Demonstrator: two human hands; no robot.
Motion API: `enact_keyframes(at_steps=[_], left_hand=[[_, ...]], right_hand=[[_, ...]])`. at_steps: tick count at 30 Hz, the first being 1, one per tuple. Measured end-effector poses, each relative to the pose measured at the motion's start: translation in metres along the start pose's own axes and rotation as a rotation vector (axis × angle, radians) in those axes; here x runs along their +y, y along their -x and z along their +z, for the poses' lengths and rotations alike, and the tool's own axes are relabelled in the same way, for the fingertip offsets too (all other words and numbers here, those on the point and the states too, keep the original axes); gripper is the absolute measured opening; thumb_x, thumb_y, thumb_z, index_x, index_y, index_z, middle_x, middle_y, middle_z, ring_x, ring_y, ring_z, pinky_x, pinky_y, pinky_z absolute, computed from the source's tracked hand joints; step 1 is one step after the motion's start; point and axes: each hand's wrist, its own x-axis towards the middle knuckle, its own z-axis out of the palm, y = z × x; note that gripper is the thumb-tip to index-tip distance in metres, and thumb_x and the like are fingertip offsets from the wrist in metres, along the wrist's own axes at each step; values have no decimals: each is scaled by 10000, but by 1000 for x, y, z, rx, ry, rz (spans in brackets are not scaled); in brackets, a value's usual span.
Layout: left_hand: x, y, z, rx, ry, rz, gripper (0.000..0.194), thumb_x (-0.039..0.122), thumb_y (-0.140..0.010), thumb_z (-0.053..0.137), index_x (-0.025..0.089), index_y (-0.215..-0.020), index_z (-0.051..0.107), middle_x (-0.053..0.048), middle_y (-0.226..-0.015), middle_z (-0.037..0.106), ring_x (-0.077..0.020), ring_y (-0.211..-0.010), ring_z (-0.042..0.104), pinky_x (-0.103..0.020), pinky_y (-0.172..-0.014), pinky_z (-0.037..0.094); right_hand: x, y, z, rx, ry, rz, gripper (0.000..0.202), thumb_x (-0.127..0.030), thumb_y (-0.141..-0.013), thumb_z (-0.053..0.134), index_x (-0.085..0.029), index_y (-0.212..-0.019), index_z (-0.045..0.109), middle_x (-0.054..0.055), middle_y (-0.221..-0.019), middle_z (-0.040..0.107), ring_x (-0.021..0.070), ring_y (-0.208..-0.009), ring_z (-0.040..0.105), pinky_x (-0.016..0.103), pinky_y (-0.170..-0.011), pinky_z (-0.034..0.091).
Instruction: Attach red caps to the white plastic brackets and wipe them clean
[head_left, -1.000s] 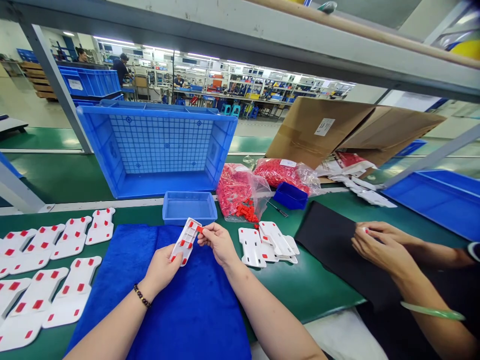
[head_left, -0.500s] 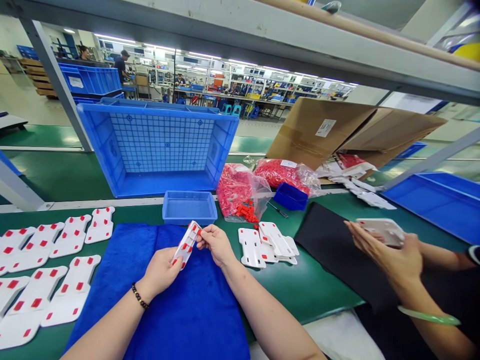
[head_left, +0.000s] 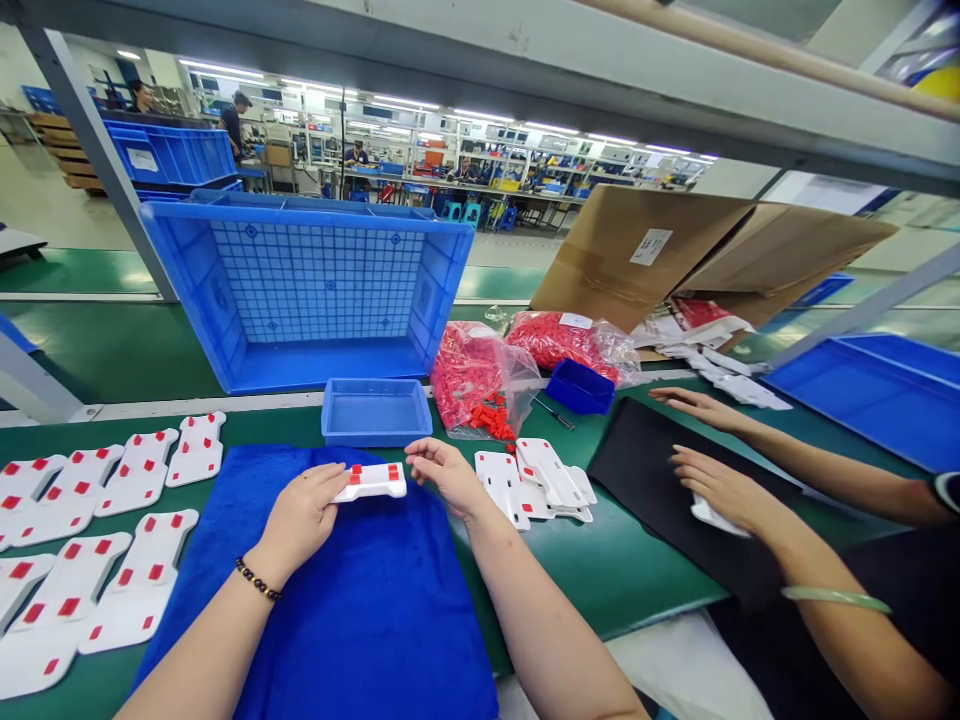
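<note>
My left hand (head_left: 300,518) is closed around one end of a white plastic plate (head_left: 381,486) with red pads on it. I hold it tilted nearly edge-on above a blue cloth (head_left: 352,610). Just off the plate's right end is my right hand (head_left: 446,478), its fingers loosely bent and apart, with nothing visible in them. To the right of that hand lies a small pile of white plates (head_left: 551,475), some with red pads. Rows of white plates with red pads (head_left: 139,590) lie at the left.
Behind the cloth stand a small blue tray (head_left: 375,440) and a large tipped blue crate (head_left: 322,372). Bags of red pieces (head_left: 465,375), a dark blue bin (head_left: 579,388) and a cardboard box (head_left: 600,250) sit beyond. A co-worker's hands (head_left: 720,490) work over a black cloth (head_left: 637,460) at right.
The white plate has turned from slanted upright to nearly level. My right hand has come off its red pad and opened. The co-worker's hands have lowered a white plate onto the black cloth.
</note>
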Motion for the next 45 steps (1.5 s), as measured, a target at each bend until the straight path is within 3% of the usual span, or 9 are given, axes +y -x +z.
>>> enact_keyframes(at_steps=[3,8,12,17,22,26,30,38,45], left_hand=[[3,3,3,-69,-109,72,454,37,-696,396,207,-1045,632,-92,-1192,581,-249,-1131,504,-433,-941,427],[21,9,-4,-250,-121,79,501,93,-706,462,221,-1187,522,-98,-1339,442,-283,-1250,361,-455,-988,365],[30,13,-9,-393,-56,1,707,259,-645,607,237,-1307,362,-92,-1413,329,-293,-1296,272,-473,-1042,268],[37,10,-2,-422,2,-57,816,428,-597,674,202,-1310,347,-123,-1348,408,-294,-1231,358,-446,-1022,288],[44,8,3,-394,-24,-6,587,249,-689,577,211,-1251,414,-103,-1179,514,-268,-1092,444,-403,-932,369],[46,8,0,-383,-40,18,533,148,-700,486,178,-1229,424,-108,-1117,513,-256,-1044,444,-408,-925,367],[47,10,-4,-386,-6,3,527,135,-694,474,191,-1215,414,-95,-1119,498,-247,-1057,431,-403,-923,378],[51,14,3,-416,-41,19,462,187,-736,494,168,-1195,444,-105,-1129,516,-252,-1105,426,-409,-962,352],[56,11,4,-436,-87,0,454,221,-724,548,165,-1169,481,-97,-1093,555,-254,-1062,462,-410,-959,338]], right_hand=[[-5,5,-9,-9,371,-33,306,-382,-689,624,-183,-921,623,26,-832,605,125,-662,538,271,-617,424],[-15,20,-5,-336,866,-94,750,-481,-516,747,-230,-1180,505,63,-1104,496,221,-994,478,350,-844,383],[-17,29,8,-401,1101,-135,683,-402,-503,775,-223,-1108,512,48,-1017,512,237,-975,442,365,-837,352],[-15,32,15,-390,1166,-145,578,-314,-548,755,-222,-1056,495,33,-984,515,220,-925,436,335,-797,337],[-16,35,16,-403,1197,-150,585,-313,-571,743,-225,-1086,481,41,-1013,519,224,-939,438,334,-798,324],[-19,40,20,-399,1221,-164,576,-305,-593,732,-226,-1101,472,40,-1034,525,219,-933,446,327,-778,324],[-24,46,23,-387,1255,-207,584,-327,-598,734,-216,-1104,463,32,-1027,524,211,-918,444,324,-762,333],[-23,52,31,-388,1400,-252,317,-317,-665,687,-180,-916,549,54,-959,523,217,-889,451,325,-736,341],[-17,49,35,-436,1426,-192,253,-306,-676,678,-170,-862,574,53,-946,535,200,-858,480,309,-710,352]])
